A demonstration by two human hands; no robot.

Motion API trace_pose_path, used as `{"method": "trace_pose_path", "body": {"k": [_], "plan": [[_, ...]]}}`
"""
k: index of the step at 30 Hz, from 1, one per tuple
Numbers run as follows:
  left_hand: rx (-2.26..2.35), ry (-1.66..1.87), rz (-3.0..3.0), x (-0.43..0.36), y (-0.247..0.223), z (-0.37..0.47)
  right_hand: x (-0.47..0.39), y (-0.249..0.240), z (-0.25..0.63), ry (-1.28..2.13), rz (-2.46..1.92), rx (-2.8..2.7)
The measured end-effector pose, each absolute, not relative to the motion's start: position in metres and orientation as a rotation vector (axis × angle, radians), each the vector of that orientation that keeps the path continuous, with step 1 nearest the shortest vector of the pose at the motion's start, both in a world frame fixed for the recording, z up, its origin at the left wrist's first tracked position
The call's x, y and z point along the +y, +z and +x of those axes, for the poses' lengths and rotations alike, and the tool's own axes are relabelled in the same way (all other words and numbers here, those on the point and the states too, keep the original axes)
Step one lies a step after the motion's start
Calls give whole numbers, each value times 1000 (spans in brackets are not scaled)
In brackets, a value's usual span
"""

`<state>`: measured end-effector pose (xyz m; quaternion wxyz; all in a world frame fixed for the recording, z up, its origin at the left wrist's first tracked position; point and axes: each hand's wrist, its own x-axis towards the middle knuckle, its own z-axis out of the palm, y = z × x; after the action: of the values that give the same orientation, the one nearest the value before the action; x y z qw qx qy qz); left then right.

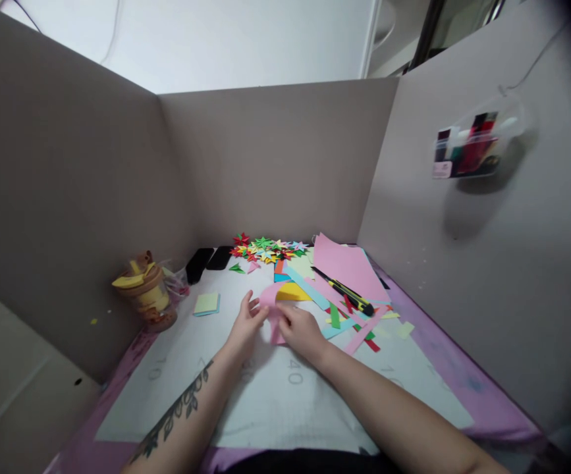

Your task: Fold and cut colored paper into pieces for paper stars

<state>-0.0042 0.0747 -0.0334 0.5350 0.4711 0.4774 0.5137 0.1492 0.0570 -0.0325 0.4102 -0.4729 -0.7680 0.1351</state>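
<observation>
Where the pink paper is: the pink paper (269, 297) is in the middle of the mat (181, 401), bent in a curve between the two hands.
Left hand: the left hand (249, 319) has its fingers a bit apart and its thumb at the paper's left edge. I can't tell if it grips.
Right hand: the right hand (301, 328) has its fingers curled in tight and pinches the paper on its right side.
Bend: if the two hands pull unevenly, the paper could crease crooked. A hard tug could rip it.
Yellow paper: just past the right hand lies the yellow paper (294, 291). A push to the far side could shove it.
Strips: to the right are thin strips (335, 315) of many colors, all in a jumble. If the right arm swings right, it could sweep them about.
Knife: farther right, the knife (344, 291) lies slanted by the big pink sheet (352, 263). I can't tell if its blade is out. A careless reach could nick a finger.
Far side: bright stars (265, 250) sit in a heap. A bump could squash their points.
Left side: a small square pile (207, 304) lies on the mat, with a pot (151, 297) farther left.
</observation>
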Motion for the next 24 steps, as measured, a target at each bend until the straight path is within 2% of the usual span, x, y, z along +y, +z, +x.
{"method": "trace_pose_path", "body": {"k": [4,8,16,24], "plan": [[975,1114,1042,67,-24,-3,48,-24,149,89,-1197,-2178],[868,1132,1055,65,-20,-2,45,-22,148,34,-1205,-2251],[821,1168,1157,62,-16,-7,47,-18,154,433,-923,-2154],[775,1199,1380,58,-14,-10,51,-17,155,639,-807,-2026]]}}
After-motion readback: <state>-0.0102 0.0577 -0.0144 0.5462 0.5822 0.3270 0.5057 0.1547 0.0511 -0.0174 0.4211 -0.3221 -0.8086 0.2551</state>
